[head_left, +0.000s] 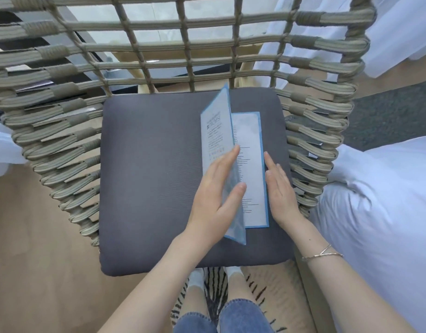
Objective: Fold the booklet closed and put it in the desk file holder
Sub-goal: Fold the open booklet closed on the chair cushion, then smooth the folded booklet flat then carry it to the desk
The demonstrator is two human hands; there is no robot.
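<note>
A blue-edged booklet (251, 169) lies on the right side of a grey seat cushion (149, 179). Its left panel stands lifted and tilted over the flat right panel. My left hand (214, 200) grips that raised panel, fingers on its outer face and thumb on its inner edge. My right hand (279, 188) lies flat on the cushion, fingers together, touching the booklet's right edge. No desk file holder is in view.
The cushion sits in a woven rope chair (63, 131) with a high lattice back. A white bed duvet (380, 203) lies at the right, wooden floor at the left, a striped rug (262, 289) and my legs below.
</note>
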